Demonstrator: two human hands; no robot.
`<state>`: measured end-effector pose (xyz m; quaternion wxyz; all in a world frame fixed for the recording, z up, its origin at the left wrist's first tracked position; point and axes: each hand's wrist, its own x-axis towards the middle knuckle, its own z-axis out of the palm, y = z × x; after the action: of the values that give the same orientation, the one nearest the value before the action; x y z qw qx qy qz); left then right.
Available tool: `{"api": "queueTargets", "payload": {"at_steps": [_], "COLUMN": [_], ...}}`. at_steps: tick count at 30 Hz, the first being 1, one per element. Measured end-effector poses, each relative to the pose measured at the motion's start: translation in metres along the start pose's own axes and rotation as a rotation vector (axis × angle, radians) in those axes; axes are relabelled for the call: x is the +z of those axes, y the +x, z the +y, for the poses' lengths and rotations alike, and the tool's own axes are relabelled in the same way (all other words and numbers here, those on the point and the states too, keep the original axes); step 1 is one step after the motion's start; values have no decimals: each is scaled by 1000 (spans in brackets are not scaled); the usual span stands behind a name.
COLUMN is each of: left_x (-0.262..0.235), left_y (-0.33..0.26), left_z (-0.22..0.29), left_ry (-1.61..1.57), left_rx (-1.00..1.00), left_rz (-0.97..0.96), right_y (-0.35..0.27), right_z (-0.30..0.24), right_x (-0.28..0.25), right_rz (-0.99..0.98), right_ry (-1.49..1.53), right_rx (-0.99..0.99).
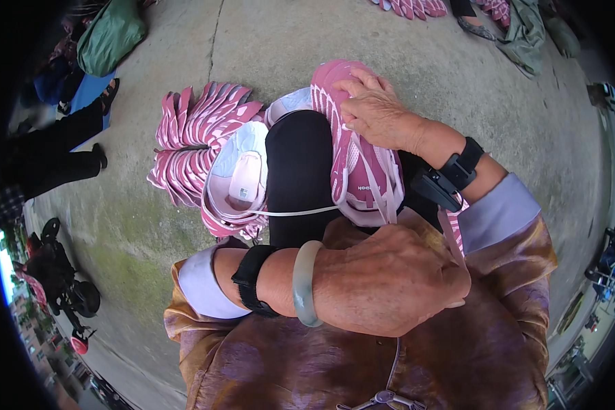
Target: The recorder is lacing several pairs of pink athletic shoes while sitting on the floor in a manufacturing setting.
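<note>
My right hand (376, 113) grips the far end of a pink shoe upper (345, 140) with white stripes, its fingers curled over the edge. The upper lies over my right knee, its near end toward me. My left hand (393, 280) crosses in front of my body, closed around a pale pink lace (452, 239). Light strands (376, 174) run from the upper down to that fist, whose fingertips are mostly hidden. Beside my left thigh lies another shoe upper (215, 188) with a pale lining, and a white cord (301, 212) stretches between the two.
A fanned pile of pink and white shoe pieces (195, 137) sits left of my knees on the concrete floor (266, 41). More pink pieces (417, 7) lie far ahead. Another person's legs (65, 143), a green bag (113, 37) and a motorcycle (61, 273) are at left.
</note>
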<state>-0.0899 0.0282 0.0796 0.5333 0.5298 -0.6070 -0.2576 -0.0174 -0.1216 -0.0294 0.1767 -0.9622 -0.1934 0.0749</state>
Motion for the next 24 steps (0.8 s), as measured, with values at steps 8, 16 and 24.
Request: {"api": "queueTargets", "payload": {"at_steps": [8,16,24], "left_x": [-1,4,3], "left_y": [-2,1,5], "left_z": [2,2,4], "left_ry": [2,21,5], "left_rx": [-21,29,7], "left_rz": [-8,26,4], "right_y": [11,43,46], "right_z": [-10,-18,-14], "right_x": [-9,-12,-12], "right_rz": [-165,-437,-510], "right_ry": [-110,-215,-235], "right_rx": [25,29,32]}}
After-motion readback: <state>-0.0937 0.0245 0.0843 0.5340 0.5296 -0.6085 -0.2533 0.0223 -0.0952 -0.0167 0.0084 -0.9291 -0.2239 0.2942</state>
